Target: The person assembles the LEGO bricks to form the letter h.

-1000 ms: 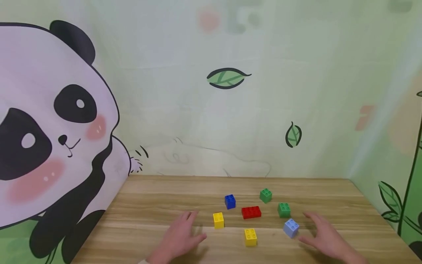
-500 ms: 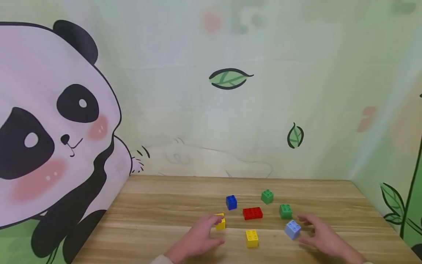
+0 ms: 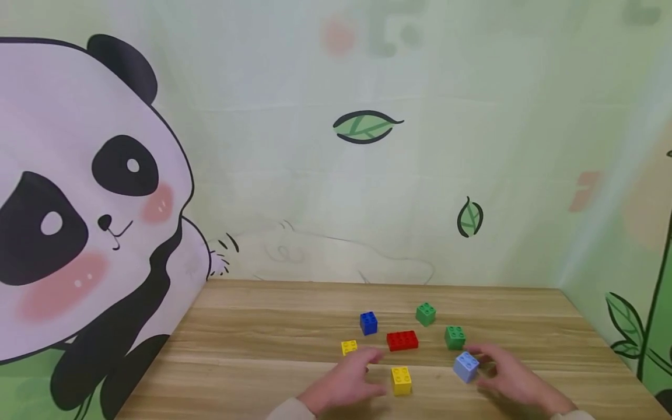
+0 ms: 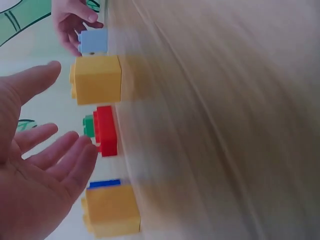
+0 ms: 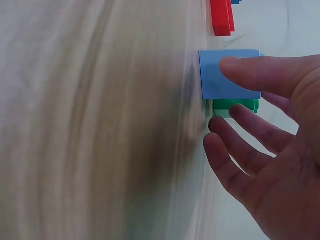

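Note:
My left hand (image 3: 346, 379) is held over the table just left of the front yellow toy brick (image 3: 401, 381), thumb and fingers apart with nothing between them. It partly covers another yellow brick (image 3: 349, 346) behind it in the head view. On the right, my right hand (image 3: 511, 376) is beside a light blue brick (image 3: 466, 367). In the right wrist view its thumb overlaps the light blue brick (image 5: 215, 80), while the other fingers stand apart; whether the thumb touches cannot be told.
A red brick (image 3: 402, 340) lies mid-table, with a dark blue brick (image 3: 368, 322) to its left behind. Two green bricks, one nearer (image 3: 455, 337) and one farther (image 3: 426, 314), stand to its right. A panda-printed cloth backdrop (image 3: 294, 175) rises behind the wooden table (image 3: 252, 332).
My left hand has moved right, past the rear yellow brick toward the front one. My right hand has shifted slightly left, closer to the light blue brick. The bricks stay in place.

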Demonstrator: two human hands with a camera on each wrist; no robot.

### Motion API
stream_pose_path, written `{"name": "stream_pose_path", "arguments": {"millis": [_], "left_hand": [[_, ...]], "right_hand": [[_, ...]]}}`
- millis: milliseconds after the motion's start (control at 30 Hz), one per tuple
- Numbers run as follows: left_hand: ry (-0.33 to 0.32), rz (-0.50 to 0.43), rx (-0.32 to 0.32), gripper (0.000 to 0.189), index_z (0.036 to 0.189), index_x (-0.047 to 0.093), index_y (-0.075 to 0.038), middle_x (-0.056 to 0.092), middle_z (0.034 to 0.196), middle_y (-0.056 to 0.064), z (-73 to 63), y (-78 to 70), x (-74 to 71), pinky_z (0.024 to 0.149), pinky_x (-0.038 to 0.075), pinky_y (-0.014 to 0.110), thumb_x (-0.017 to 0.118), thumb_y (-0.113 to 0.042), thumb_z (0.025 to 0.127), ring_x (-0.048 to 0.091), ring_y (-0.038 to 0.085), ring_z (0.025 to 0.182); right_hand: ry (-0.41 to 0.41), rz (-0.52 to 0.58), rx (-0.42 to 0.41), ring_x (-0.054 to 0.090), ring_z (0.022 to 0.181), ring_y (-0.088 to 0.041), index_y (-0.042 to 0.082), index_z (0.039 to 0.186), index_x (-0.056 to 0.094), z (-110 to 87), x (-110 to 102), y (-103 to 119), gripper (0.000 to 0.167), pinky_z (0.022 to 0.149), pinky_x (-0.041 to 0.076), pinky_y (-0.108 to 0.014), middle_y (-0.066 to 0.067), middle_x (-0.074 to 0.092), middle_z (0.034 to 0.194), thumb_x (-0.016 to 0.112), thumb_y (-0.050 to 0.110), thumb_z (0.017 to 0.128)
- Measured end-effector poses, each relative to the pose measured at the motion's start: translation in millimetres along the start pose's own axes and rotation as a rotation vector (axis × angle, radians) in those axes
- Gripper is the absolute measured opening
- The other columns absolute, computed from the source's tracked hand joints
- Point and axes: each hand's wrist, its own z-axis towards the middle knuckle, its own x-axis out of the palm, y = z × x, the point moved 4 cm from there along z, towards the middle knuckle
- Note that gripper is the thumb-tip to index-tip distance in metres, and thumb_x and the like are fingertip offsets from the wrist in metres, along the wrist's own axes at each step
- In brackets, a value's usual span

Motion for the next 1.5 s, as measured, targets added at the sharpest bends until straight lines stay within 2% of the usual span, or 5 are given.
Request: {"name": "stream_pose_path", "arguments": {"millis": [267, 467, 700, 1167, 1500], "left_hand": [[0.017, -0.124, -0.048, 0.056, 0.126, 0.056, -0.008, 0.058, 0.123, 0.003, 13.2, 0.9, 18.1, 0.085, 0.048, 0.028, 0.079, -0.019, 0.077, 0.056, 0.012, 0.104], [0.042, -0.16, -0.115, 0.052, 0.123, 0.058, -0.013, 0.061, 0.117, -0.003, 20.5, 2.8, 25.9, 0.085, 0.049, 0.031, 0.08, -0.019, 0.076, 0.057, 0.009, 0.101], [0.072, -0.193, -0.174, 0.044, 0.118, 0.061, -0.015, 0.063, 0.109, -0.009, 22.2, 3.0, 29.3, 0.085, 0.049, 0.034, 0.079, -0.017, 0.077, 0.058, 0.008, 0.097], [0.058, -0.218, -0.155, 0.031, 0.104, 0.064, -0.02, 0.062, 0.095, -0.014, 24.8, 3.4, 24.3, 0.081, 0.048, 0.028, 0.078, -0.011, 0.078, 0.056, 0.005, 0.087], [0.07, -0.232, -0.147, 0.029, 0.1, 0.064, -0.02, 0.062, 0.093, -0.013, 24.0, 3.6, 24.0, 0.079, 0.049, 0.027, 0.077, -0.009, 0.078, 0.057, 0.006, 0.085]], "right_hand": [[0.1, 0.098, 0.056, 0.055, 0.101, -0.034, -0.002, 0.131, 0.047, 1.9, 4, -5, 0.064, 0.076, 0.052, -0.039, -0.019, 0.054, 0.118, 0.075, 0.004, 0.074], [0.109, 0.112, 0.059, 0.055, 0.099, -0.034, -0.002, 0.128, 0.05, 2.4, 6, -4, 0.056, 0.077, 0.05, -0.047, -0.019, 0.055, 0.115, 0.072, 0.003, 0.077], [0.127, 0.112, 0.069, 0.056, 0.097, -0.032, 0.002, 0.121, 0.056, 6.5, 9, -4, 0.045, 0.076, 0.05, -0.048, -0.015, 0.057, 0.113, 0.071, 0.003, 0.079], [0.087, 0.063, 0.062, 0.055, 0.099, -0.03, 0.007, 0.108, 0.056, 14.0, 8, 3, 0.037, 0.079, 0.05, -0.048, -0.008, 0.059, 0.108, 0.075, 0.007, 0.076], [0.066, 0.041, 0.027, 0.055, 0.096, -0.025, 0.01, 0.107, 0.056, 13.7, 6, 10, 0.032, 0.076, 0.049, -0.036, -0.005, 0.06, 0.103, 0.074, 0.011, 0.08]]}}
